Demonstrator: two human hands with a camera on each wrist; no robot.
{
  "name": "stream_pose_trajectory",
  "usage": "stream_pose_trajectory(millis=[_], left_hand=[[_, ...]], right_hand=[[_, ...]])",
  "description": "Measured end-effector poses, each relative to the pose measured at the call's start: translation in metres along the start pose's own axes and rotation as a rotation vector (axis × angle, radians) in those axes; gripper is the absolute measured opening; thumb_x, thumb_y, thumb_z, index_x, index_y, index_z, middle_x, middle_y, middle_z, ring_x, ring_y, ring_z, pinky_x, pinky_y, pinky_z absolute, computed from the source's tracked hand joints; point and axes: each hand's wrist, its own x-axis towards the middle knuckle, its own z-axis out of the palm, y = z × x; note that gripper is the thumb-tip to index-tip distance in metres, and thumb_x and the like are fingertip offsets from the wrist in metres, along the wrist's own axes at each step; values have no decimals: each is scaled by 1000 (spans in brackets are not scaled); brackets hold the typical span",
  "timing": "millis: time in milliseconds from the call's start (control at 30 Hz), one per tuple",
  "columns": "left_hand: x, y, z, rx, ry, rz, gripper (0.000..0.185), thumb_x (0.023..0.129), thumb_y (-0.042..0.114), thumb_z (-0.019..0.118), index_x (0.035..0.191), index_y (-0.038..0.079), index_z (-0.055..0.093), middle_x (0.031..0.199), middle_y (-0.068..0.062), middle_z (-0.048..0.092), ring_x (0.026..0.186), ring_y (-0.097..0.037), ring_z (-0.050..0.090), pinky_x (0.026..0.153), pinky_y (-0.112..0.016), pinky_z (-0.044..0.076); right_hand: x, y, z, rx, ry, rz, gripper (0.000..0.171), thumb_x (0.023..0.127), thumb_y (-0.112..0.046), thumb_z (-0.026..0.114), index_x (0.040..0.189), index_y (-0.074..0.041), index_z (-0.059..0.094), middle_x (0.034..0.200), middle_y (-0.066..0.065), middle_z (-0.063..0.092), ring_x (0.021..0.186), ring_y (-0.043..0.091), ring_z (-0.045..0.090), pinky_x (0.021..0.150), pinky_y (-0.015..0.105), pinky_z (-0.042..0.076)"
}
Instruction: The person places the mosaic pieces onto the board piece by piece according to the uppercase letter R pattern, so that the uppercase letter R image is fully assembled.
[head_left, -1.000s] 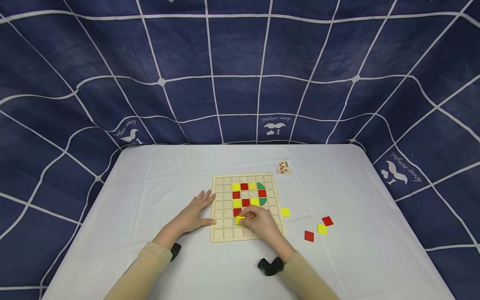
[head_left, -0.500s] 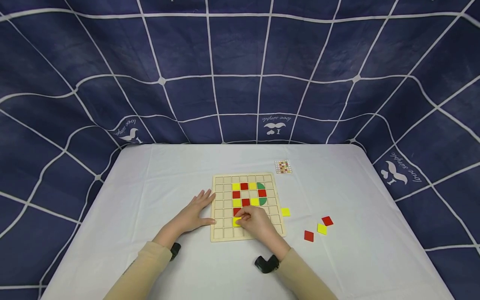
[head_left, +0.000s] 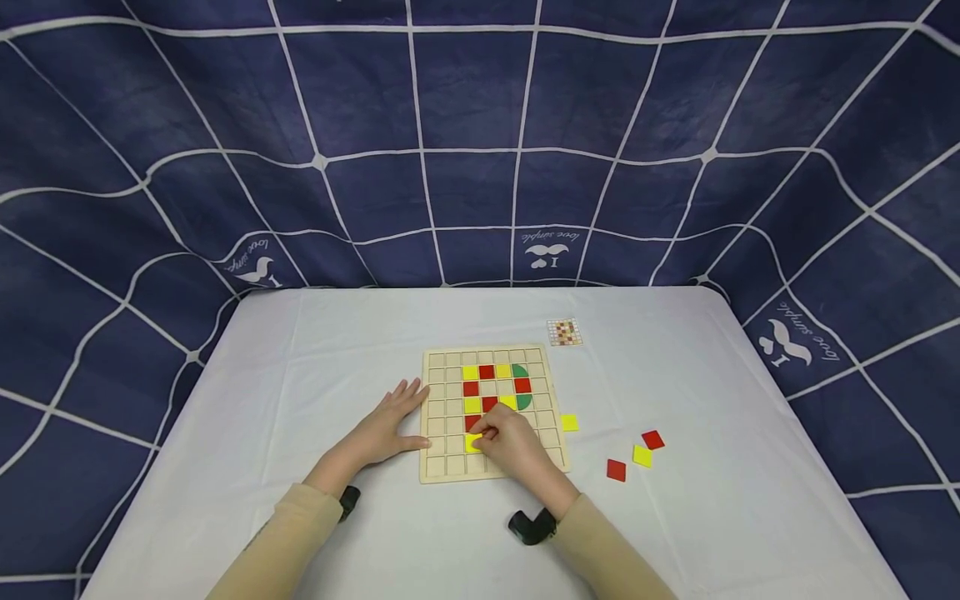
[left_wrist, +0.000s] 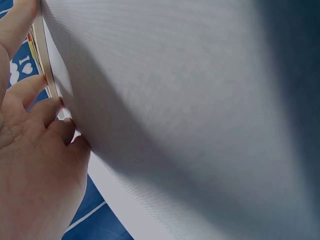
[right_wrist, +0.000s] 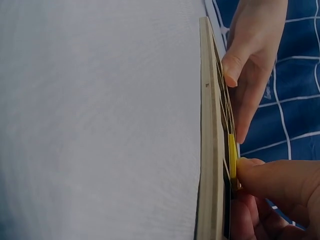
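Note:
A light wooden grid board (head_left: 455,465) lies on the white table. Red tiles (head_left: 470,389), yellow tiles (head_left: 470,372) and green quarter-round tiles (head_left: 520,371) fill some of its cells. With thumb and fingertips, my right hand (head_left: 517,444) pinches a square yellow tile (head_left: 472,444) over the lower part of the board, below a red tile. The right wrist view shows this yellow tile (right_wrist: 232,157) edge-on at the thumb, close over the board. My left hand (head_left: 381,432) rests with spread fingers along the board's left edge; in the left wrist view its fingers (left_wrist: 47,107) reach that edge.
A small pattern card (head_left: 565,332) lies behind the board, to the right. One loose yellow tile (head_left: 570,423) is beside the board's right edge. Farther right lie two red tiles (head_left: 617,471) and another yellow tile (head_left: 642,456). A blue checked cloth (head_left: 480,192) hangs behind the table.
My right hand has shifted slightly left, bringing the yellow tile down over its cell below the red tile. My left hand stays at the board's edge.

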Motion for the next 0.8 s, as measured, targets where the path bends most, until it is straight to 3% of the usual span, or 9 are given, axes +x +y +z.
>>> stream_pose_trajectory(millis=[200,400,800], left_hand=[[0,0,0,1,3,-2,93,79,36,81,154,9,33,164,-14,19,153,-36,7,124,-53,13],[0,0,0,0,3,-1,93,79,35,81,154,9,33,164,-14,18,153,-35,7,124,-53,12],[1,0,1,6,10,-6,93,79,34,82,154,9,33,164,-14,19,154,-35,7,124,-53,13]], right_hand=[[-1,-1,0,-13,-10,-6,7,83,-5,77,81,-11,73,80,-5,55,69,5,49,60,14,45],[-6,2,-10,60,-21,12,5,85,-7,75,88,-11,74,83,-5,59,71,5,53,63,15,49],[-22,40,-60,99,141,173,9,85,-8,76,92,-12,74,85,-3,64,72,9,57,64,17,50]])
